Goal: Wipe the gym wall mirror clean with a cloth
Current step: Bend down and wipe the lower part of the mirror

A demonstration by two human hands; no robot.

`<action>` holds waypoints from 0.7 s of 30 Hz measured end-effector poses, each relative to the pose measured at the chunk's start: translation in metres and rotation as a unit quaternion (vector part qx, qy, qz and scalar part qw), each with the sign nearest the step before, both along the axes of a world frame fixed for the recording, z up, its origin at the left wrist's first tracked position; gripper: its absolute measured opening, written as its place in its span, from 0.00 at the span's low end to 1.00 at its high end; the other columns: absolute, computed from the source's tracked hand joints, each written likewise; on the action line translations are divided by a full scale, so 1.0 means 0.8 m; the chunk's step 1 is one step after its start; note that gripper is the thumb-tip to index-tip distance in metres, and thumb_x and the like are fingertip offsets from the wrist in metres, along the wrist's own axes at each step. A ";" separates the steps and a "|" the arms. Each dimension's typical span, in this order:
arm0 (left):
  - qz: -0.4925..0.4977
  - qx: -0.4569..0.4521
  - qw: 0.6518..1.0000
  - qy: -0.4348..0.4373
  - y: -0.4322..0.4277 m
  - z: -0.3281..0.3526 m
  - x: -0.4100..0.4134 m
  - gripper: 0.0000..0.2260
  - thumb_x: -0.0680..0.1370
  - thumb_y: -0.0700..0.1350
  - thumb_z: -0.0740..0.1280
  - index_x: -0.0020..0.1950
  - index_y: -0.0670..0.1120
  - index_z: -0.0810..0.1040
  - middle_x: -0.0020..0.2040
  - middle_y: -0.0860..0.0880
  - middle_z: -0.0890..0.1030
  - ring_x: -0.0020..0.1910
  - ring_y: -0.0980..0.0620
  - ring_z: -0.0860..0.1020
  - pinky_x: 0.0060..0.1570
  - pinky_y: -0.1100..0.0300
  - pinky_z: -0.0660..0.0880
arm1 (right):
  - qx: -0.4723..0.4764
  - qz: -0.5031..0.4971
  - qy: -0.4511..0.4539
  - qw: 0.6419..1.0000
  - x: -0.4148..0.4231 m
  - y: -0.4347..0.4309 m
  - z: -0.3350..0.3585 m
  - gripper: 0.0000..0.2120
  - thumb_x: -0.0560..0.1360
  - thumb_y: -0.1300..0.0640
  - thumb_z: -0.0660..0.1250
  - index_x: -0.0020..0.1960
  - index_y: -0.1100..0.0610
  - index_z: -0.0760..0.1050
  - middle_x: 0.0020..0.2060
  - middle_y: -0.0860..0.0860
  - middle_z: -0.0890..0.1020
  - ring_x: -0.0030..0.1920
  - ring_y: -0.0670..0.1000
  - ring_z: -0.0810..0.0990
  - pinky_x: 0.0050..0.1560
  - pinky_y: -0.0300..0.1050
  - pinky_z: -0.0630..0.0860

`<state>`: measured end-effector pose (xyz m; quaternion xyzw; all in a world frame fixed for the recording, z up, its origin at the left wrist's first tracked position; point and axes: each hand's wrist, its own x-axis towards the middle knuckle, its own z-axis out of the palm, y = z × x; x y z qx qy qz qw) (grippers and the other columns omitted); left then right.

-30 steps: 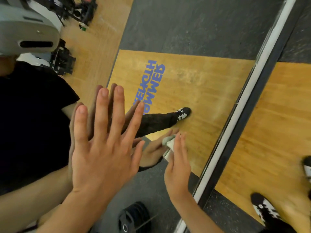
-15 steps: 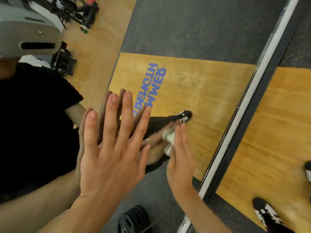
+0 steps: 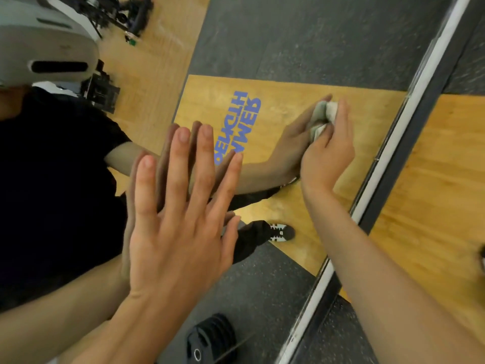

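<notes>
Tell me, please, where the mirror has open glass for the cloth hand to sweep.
Open: the mirror above both hands, and the strip between the left hand and the right hand with the cloth. Crowded: the left hand lies flat on the glass, and the frame runs close beside the right hand.

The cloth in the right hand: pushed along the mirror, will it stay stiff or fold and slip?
Probably floppy: the cloth is bunched into soft folds under the right hand, so it would likely crumple rather than keep shape. It looks small, so likely light. On the smooth mirror it should slide easily while pressed.
</notes>
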<state>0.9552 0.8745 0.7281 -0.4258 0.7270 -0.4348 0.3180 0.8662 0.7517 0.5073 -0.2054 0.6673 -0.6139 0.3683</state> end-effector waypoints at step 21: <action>-0.016 -0.005 1.000 -0.005 -0.001 0.002 0.000 0.38 0.82 0.60 0.59 0.87 0.44 0.50 0.85 0.32 0.44 0.83 0.32 0.43 0.79 0.36 0.30 | -0.067 0.055 0.023 0.996 0.048 0.104 0.027 0.23 0.84 0.67 0.58 0.79 0.62 0.67 0.77 0.56 0.70 0.79 0.51 0.67 0.78 0.45 0.66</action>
